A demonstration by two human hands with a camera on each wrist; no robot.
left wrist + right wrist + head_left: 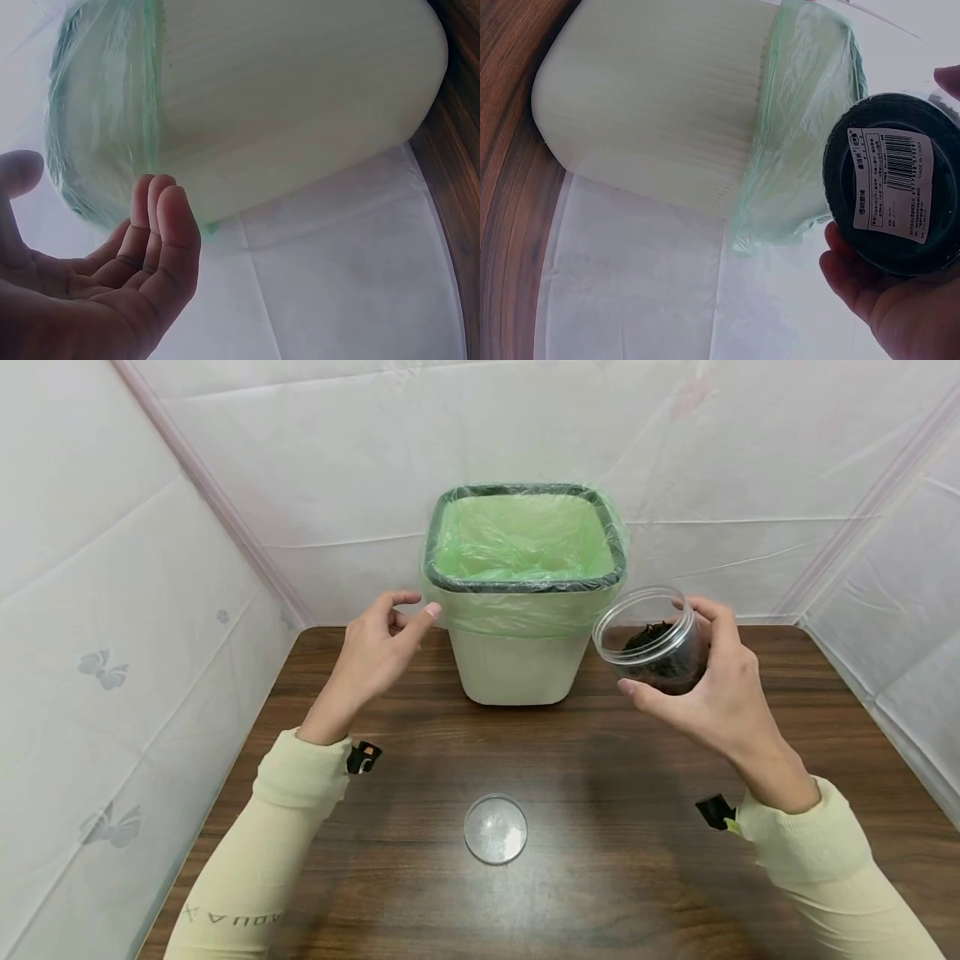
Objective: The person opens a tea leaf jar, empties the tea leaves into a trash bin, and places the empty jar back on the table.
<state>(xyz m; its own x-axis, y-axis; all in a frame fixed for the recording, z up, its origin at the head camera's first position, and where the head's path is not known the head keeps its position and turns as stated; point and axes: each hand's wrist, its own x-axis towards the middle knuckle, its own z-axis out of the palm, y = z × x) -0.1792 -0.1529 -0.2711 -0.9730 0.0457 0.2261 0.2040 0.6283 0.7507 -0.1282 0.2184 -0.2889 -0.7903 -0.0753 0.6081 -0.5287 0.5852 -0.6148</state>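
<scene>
My right hand [723, 693] grips a clear plastic jar [686, 664] with dark, loose stuff like tea leaves inside. The jar is lidless and tilts toward the bin at its left; a barcode label [896, 180] shows on its base in the right wrist view. A pale trash bin [521, 668], lined with a green plastic bag [525, 610], stands between the hands. Left of the bin, my left hand [378, 647] hovers with loosely bent fingers and nothing in it. On the table lies a round clear lid [496, 829].
The brown wood-grain table [585, 893] runs under everything. Pale plastic sheeting [315, 452] with faint butterfly prints walls in the back and both sides. A dark band [525, 585] holds the bag round the bin's rim.
</scene>
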